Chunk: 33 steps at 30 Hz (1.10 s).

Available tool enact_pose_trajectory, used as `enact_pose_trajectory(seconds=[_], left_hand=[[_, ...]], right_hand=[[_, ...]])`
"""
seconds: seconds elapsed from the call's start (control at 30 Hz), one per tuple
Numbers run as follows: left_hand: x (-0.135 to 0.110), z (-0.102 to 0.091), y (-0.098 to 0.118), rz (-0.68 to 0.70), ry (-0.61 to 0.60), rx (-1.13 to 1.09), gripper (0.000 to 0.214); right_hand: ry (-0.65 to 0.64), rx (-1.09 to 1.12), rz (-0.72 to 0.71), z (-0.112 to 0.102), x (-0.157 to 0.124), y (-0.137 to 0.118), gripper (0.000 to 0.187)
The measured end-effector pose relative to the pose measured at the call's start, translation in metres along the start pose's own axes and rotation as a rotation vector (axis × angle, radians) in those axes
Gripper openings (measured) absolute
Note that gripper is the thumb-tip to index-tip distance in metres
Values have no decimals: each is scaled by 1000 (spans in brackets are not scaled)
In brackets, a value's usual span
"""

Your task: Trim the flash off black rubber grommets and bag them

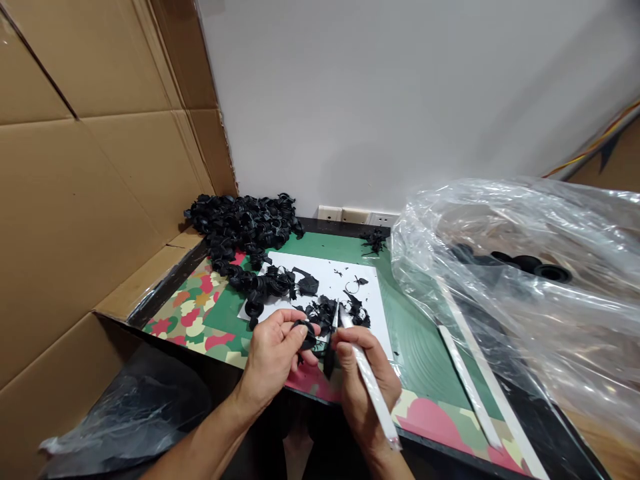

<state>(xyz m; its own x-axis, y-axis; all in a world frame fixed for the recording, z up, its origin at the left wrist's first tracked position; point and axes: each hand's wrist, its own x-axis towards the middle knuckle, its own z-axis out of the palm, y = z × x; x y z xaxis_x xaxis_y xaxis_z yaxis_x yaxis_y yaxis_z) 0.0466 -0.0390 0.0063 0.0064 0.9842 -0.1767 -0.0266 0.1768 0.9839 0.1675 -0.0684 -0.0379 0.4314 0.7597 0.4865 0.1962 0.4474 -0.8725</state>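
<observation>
My left hand [273, 350] is closed around a round black rubber part [305, 335], pinched between thumb and fingers. In my right hand [367, 373] is a thin knife with a white wrapped handle [376, 393], held like a pen, its narrow blade [336, 315] pointing away from me. A dark pointed strip [329, 360] hangs between the two hands; I cannot tell what it is attached to. Just beyond the hands, black rubber scraps [323, 313] lie on a white sheet [381, 320]. Several ribbed black rubber parts [270, 283] rest on its left side.
A heap of black rubber parts [245, 223] sits at the back left, beside a cardboard wall [125, 153]. At right, a clear plastic bag [425, 233] contains round black parts [525, 264]. A second white wrapped stick [470, 387] lies on the green mat [420, 360]. More scraps [374, 240] lie near wall sockets [355, 217].
</observation>
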Motion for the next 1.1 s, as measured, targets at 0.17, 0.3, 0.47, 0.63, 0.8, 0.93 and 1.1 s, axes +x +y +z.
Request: enact_pose_trajectory(seconds=[0.17, 0.3, 0.47, 0.63, 0.8, 0.93, 1.1], left_hand=[[-2, -2, 0, 36, -1, 110, 21], [-5, -3, -4, 70, -25, 155, 17], [-7, -3, -9, 185, -28, 266, 16], [-11, -3, -7, 256, -47, 396, 19], [-14, -5, -6, 369, -39, 566, 19], [-15, -6, -5, 489, -58, 696, 19], [-15, -8, -2, 545, -119, 747, 19]], right_hand=[[-127, -216, -218, -19, 25, 4, 34], [-175, -357, -389, -22, 33, 2, 32], [-291, -425, -460, -14, 28, -4, 21], [-273, -488, -494, -6, 23, -6, 19], [-313, -598, -571, -7, 26, -9, 21], [-401, -720, -656, -10, 34, -16, 26], [-442, -737, -729, -8, 42, -17, 28]])
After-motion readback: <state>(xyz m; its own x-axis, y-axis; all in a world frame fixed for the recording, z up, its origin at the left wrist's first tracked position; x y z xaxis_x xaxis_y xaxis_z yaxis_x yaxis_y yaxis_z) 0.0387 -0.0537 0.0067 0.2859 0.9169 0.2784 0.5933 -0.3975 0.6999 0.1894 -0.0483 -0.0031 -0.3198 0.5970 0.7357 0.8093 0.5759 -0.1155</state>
